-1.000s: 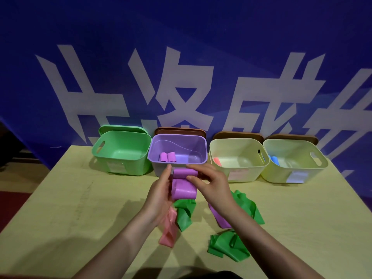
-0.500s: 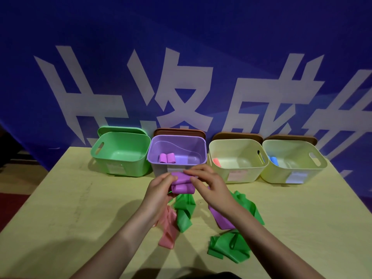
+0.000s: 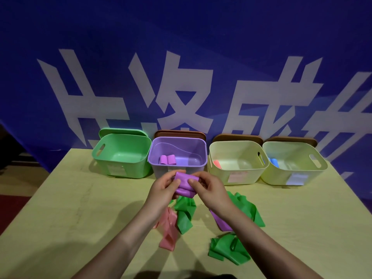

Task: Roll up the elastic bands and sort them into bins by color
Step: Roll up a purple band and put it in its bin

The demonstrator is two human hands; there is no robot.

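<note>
Gripping a purple band [image 3: 184, 185] from both sides: left hand [image 3: 164, 191] and right hand [image 3: 209, 189] each have fingers curled onto it, thumbs on top. Band is bunched and partly rolled, held in the air just in front of the purple bin [image 3: 178, 156].

That bin has two purple rolls [image 3: 167, 159] at its left side. Green bin [image 3: 121, 153] sits to its left. To the right, two pale yellow bins: near one [image 3: 238, 163] holds a pink roll [image 3: 217, 164], far one [image 3: 293, 164] holds a blue roll [image 3: 274, 162].

On the table [image 3: 70, 208] under the hands: a loose pink band [image 3: 168, 228], a green band [image 3: 184, 215] touching it, another purple band [image 3: 221, 221] partly hidden by the right wrist, a green band [image 3: 250, 210] right of that, and a crumpled green band [image 3: 228, 248] nearest the camera.

Blue banner [image 3: 181, 57] with white characters behind the bins.
</note>
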